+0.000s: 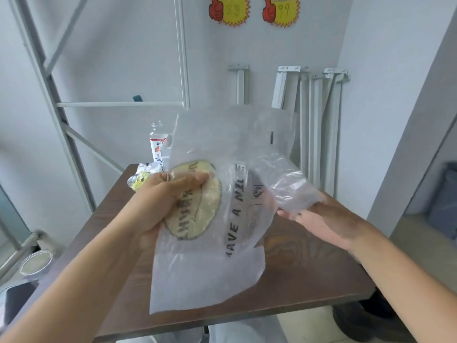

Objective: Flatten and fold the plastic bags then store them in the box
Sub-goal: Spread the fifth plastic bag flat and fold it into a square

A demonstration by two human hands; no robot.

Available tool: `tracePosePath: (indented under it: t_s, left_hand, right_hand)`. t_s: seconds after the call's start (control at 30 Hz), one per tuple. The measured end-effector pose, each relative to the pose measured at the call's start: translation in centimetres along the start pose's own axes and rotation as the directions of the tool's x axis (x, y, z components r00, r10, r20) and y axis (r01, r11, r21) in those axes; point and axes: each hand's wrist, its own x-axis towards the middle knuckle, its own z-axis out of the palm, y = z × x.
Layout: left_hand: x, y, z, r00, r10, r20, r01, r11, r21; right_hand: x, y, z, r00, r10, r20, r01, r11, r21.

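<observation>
Plastic bag [210, 273] hangs mid-frame above the brown tabletop [309, 268], held up by you: your left grip [170, 199] curls around its yellow print, your right grip [319, 219] pinches its crumpled edge at centre right.

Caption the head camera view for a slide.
Left hand grips a translucent printed plastic bag, right hand holds its crumpled edge, above a dark wooden table.
</observation>
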Motion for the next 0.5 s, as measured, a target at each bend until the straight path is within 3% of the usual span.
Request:
tracePosePath:
  t_s: [0.1,0.23,0.37,0.43,0.5]
  left_hand:
    - [2.6,-1.7,-1.5,0.992,-0.019,-0.122,0.03,0.995,0.094]
    - [4.8,-5.4,-3.6,0.976,-0.06,-0.21,0.108,0.968,0.227]
    - [5.5,-8.8,-6.4,0.983,0.042,-0.18,0.054,0.866,0.496]
    - [5.3,-9.9,-7.7,0.983,0.105,-0.154,0.02,0.764,0.645]
    - [4.5,-10.6,-8.8,0.961,0.243,-0.132,-0.039,0.592,0.805]
  right_hand:
    - [1.7,0.1,1.6,0.997,0.077,-0.029,-0.076,0.997,0.032]
    - [3.4,1.7,3.4,0.966,0.128,-0.224,-0.167,0.972,-0.163]
    - [3.9,4.3,3.2,0.934,0.163,-0.317,-0.284,0.878,-0.386]
    - [3.7,5.0,3.1,0.927,0.137,-0.35,-0.321,0.773,-0.548]
    - [3.3,5.4,2.7,0.921,0.041,-0.387,-0.317,0.655,-0.686]
